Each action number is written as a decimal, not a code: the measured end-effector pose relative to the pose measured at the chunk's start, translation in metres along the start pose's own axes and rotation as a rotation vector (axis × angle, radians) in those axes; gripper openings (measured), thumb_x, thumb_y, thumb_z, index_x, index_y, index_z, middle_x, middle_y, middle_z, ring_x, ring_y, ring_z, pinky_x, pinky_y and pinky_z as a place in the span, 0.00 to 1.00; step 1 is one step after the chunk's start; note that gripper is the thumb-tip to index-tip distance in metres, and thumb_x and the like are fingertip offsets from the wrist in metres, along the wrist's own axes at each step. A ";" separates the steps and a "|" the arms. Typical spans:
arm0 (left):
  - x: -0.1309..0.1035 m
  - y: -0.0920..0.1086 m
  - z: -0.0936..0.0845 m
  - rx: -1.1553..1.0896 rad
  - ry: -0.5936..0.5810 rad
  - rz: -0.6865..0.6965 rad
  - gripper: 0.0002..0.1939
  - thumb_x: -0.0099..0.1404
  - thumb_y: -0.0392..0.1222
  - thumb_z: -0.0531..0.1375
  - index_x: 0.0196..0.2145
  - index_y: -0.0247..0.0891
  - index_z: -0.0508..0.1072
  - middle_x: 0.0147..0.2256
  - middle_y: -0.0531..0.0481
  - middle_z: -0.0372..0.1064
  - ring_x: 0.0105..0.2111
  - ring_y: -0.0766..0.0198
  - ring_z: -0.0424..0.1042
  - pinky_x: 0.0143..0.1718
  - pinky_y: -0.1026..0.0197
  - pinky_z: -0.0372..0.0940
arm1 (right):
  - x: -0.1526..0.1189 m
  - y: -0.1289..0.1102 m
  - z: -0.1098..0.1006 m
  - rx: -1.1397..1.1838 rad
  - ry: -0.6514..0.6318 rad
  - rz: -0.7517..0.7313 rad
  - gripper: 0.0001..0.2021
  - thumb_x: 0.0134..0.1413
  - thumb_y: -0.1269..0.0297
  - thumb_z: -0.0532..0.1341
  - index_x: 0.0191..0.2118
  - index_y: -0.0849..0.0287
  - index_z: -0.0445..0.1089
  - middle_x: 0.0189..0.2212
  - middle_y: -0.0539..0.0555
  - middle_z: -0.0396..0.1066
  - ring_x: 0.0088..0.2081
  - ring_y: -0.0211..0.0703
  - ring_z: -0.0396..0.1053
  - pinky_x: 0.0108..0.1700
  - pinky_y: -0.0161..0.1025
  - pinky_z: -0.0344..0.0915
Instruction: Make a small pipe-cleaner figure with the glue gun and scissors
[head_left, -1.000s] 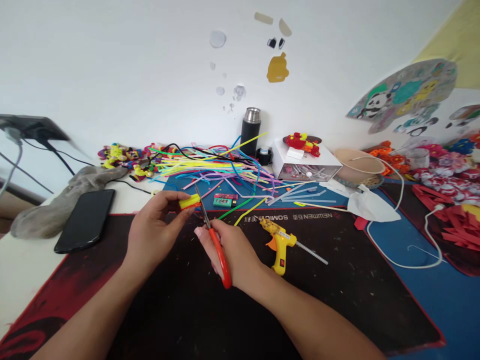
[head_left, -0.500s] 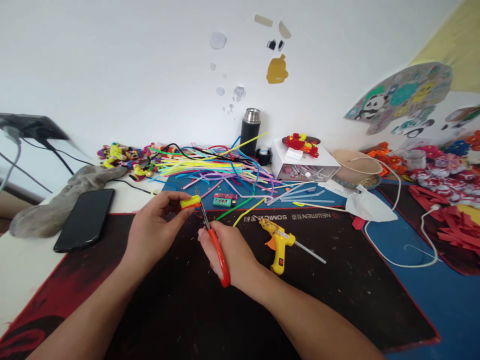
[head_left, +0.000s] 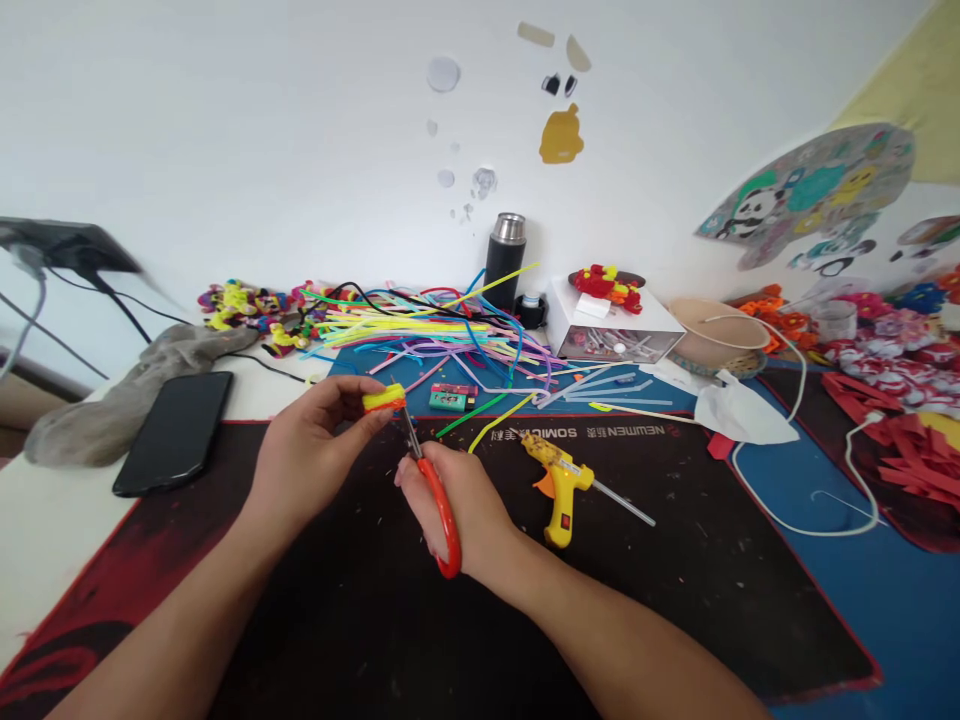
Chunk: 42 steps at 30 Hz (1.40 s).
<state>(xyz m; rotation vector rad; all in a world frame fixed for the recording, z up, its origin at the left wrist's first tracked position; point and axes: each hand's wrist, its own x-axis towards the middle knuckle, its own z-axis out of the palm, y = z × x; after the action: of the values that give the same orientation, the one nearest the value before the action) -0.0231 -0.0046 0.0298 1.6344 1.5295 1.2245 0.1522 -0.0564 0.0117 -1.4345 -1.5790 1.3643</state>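
Observation:
Between the thumb and fingers of my left hand [head_left: 307, 450] is a small yellow and orange fuzzy piece [head_left: 384, 398], seemingly bent from pipe cleaners. My right hand [head_left: 457, 505] is closed around red-handled scissors [head_left: 442, 520]. Their metal blades point up and away from me and meet the right end of the fuzzy piece. How far apart the blade tips are is hard to tell. Beyond my hands lies a heap of colourful pipe cleaners [head_left: 420, 330]. A yellow glue gun [head_left: 559, 490] with a clear stick in its back rests right of my right hand.
A black phone [head_left: 174, 432] lies at the left beside a grey plastic bag [head_left: 97, 400]. Behind the heap stands a black thermos [head_left: 507, 262], near a white drawer box [head_left: 615, 320]. A white cable [head_left: 795, 530] loops across the right side. Underneath is a dark mat [head_left: 637, 620].
The scissor blades have come closer together at the piece's right end. Both hands stay nearly in place, and the whole view has shifted slightly.

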 end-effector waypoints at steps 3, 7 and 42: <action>0.003 0.000 0.000 -0.223 -0.059 -0.085 0.19 0.56 0.53 0.75 0.42 0.42 0.80 0.39 0.47 0.82 0.42 0.51 0.81 0.46 0.53 0.75 | 0.004 0.008 0.003 0.128 -0.085 0.068 0.13 0.74 0.53 0.58 0.38 0.55 0.69 0.16 0.41 0.61 0.14 0.35 0.63 0.19 0.31 0.57; 0.007 -0.003 0.001 -0.388 -0.037 -0.132 0.23 0.54 0.55 0.77 0.42 0.40 0.81 0.40 0.46 0.81 0.38 0.55 0.78 0.39 0.56 0.73 | 0.010 0.013 -0.001 0.310 -0.108 0.044 0.16 0.70 0.47 0.61 0.40 0.56 0.69 0.16 0.40 0.62 0.13 0.36 0.62 0.17 0.30 0.59; 0.004 -0.003 0.001 -0.374 -0.044 -0.123 0.21 0.56 0.57 0.77 0.41 0.41 0.82 0.38 0.48 0.80 0.31 0.60 0.72 0.33 0.59 0.70 | 0.005 0.007 -0.011 0.307 -0.120 -0.130 0.30 0.70 0.31 0.55 0.47 0.57 0.72 0.31 0.48 0.72 0.22 0.35 0.71 0.25 0.33 0.66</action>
<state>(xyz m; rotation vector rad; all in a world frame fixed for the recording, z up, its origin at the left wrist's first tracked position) -0.0240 -0.0002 0.0278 1.2957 1.2622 1.3058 0.1636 -0.0494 0.0075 -1.0675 -1.4330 1.5594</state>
